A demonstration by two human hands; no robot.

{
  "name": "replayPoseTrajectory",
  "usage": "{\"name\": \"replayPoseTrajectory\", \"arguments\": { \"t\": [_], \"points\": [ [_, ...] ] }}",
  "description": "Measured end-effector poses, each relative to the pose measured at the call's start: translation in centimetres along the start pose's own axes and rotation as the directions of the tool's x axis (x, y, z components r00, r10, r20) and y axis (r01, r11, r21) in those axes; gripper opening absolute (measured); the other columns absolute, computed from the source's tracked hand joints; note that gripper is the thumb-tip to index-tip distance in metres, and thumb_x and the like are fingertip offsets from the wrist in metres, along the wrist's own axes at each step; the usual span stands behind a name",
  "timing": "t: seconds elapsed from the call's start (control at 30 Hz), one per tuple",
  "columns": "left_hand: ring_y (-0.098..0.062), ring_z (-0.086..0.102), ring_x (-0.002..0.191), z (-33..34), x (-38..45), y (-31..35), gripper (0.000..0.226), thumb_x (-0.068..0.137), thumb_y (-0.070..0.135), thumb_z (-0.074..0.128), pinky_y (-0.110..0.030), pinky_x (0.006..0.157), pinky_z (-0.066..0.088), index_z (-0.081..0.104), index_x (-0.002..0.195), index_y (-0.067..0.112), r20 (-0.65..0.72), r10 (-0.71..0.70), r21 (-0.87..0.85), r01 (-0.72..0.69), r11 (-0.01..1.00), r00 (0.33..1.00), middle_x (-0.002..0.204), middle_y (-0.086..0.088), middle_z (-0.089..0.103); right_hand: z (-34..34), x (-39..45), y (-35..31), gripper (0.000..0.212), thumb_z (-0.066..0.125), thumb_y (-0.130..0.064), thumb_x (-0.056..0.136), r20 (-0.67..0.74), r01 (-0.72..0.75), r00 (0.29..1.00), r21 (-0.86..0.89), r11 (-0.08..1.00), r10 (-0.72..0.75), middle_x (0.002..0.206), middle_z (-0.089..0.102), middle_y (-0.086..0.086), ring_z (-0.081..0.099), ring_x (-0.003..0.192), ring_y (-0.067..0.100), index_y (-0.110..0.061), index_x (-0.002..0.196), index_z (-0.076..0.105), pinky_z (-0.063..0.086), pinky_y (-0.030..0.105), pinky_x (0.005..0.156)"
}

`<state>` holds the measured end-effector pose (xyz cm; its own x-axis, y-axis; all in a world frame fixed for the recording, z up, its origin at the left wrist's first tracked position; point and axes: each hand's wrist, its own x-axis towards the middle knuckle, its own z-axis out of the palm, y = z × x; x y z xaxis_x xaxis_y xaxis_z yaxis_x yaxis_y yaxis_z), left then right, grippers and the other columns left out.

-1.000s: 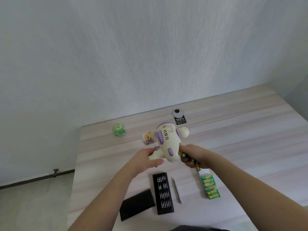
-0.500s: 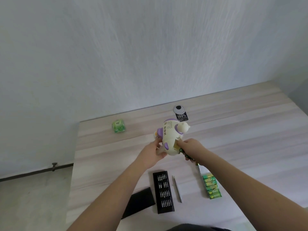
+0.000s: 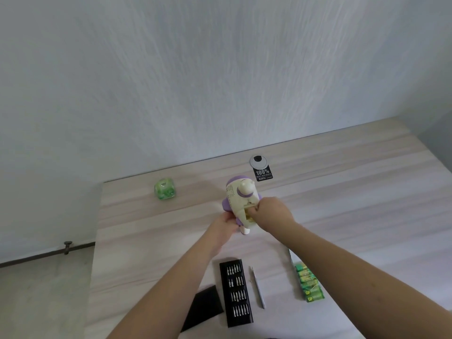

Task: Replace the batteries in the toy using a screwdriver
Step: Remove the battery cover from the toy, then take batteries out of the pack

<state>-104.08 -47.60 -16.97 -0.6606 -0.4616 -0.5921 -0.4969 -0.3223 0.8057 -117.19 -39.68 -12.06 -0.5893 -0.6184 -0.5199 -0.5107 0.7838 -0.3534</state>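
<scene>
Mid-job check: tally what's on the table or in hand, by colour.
Green: 2, battery pack, cube
Black: 3, bit case, lid, label
Cream-purple: 1, toy
Silver: 1, tweezers
Total: 7

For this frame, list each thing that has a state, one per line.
toy: held off the table, battery compartment open
left hand: grips the toy's lower side
right hand: fingers curled at the open compartment
bit case: open, bits showing
case lid: off, lying beside the case
new batteries: in a row on the table
</scene>
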Motion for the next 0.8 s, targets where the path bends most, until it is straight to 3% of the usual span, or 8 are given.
{"name": "replayPoseTrajectory", "arguments": {
  "t": [0.13,0.27,0.37,0.47,0.57,0.67,0.8],
  "points": [
    [-0.013,0.061,0.095,-0.1,-0.1,0.1,0.027,0.091,0.001,0.051,-0.022,0.083,0.044,0.063,0.106,0.021,0.013,-0.048,-0.116,0.050,0.992,0.999,0.099,0.003,0.067,0.8,0.3,-0.5,0.034,0.041,-0.036,0.090,0.008,0.012,1.000,-0.022,1.000,-0.012,0.067,0.049,0.004,0.050,0.064,0.024,-0.011,0.070,0.048,0.035,0.027,0.051],
    [-0.025,0.058,0.115,-0.6,0.2,-0.4,0.033,0.093,0.000,0.048,-0.025,0.086,0.044,0.060,0.117,0.019,0.004,-0.074,-0.126,0.074,0.989,0.997,0.105,0.002,0.066,0.6,0.5,-0.2,0.038,0.039,-0.041,0.092,0.049,0.051,0.997,0.010,0.999,-0.052,0.074,0.060,0.010,0.062,0.067,0.028,-0.009,0.074,0.052,0.048,0.033,0.060],
    [-0.020,0.058,0.110,-0.7,0.2,-0.4,0.037,0.093,-0.004,0.042,-0.031,0.094,0.043,0.061,0.109,0.022,-0.039,-0.109,-0.143,0.102,0.984,0.993,0.105,-0.001,0.066,0.5,0.6,0.6,0.044,0.040,-0.049,0.095,0.133,0.103,0.985,0.051,0.993,-0.109,0.063,0.063,0.006,0.061,0.048,0.019,-0.012,0.073,0.052,0.044,0.025,0.046],
    [-0.018,0.059,0.107,-0.8,0.4,-0.8,0.039,0.093,-0.004,0.039,-0.036,0.102,0.041,0.062,0.104,0.025,-0.081,-0.142,-0.152,0.129,0.980,0.986,0.104,0.000,0.068,0.7,0.4,1.6,0.050,0.042,-0.057,0.094,0.160,0.099,0.979,0.167,0.981,-0.126,0.083,0.071,0.007,0.060,0.046,0.014,-0.013,0.075,0.053,0.040,0.021,0.038],
    [-0.014,0.062,0.094,-0.8,0.3,-0.9,0.038,0.093,-0.006,0.037,-0.034,0.097,0.043,0.062,0.103,0.021,-0.096,-0.144,-0.156,0.128,0.979,0.985,0.097,0.002,0.068,1.3,0.3,2.7,0.050,0.041,-0.054,0.095,0.153,0.016,0.986,0.337,0.941,-0.071,0.085,0.069,0.001,0.062,0.049,0.016,-0.010,0.084,0.061,0.041,0.022,0.040],
    [-0.015,0.059,0.081,-1.0,0.0,-1.4,0.034,0.093,-0.006,0.034,-0.029,0.078,0.046,0.058,0.104,0.015,-0.177,-0.173,-0.142,0.149,0.978,0.969,0.090,-0.001,0.065,2.3,0.0,4.2,0.044,0.042,-0.047,0.096,0.190,-0.166,0.980,0.620,0.766,0.058,0.069,0.060,0.003,0.057,0.053,0.023,-0.010,0.080,0.062,0.039,0.028,0.047],
    [-0.017,0.056,0.071,-0.9,-0.7,-3.3,0.031,0.092,0.000,0.033,-0.027,0.065,0.045,0.060,0.094,0.015,-0.351,-0.191,-0.024,0.195,0.980,0.917,0.079,-0.004,0.062,4.6,-1.1,6.3,0.030,0.045,-0.033,0.098,0.387,-0.437,0.896,0.855,0.279,0.216,0.062,0.046,0.003,0.047,0.047,0.014,-0.011,0.079,0.055,0.033,0.020,0.038]
  ]
}}
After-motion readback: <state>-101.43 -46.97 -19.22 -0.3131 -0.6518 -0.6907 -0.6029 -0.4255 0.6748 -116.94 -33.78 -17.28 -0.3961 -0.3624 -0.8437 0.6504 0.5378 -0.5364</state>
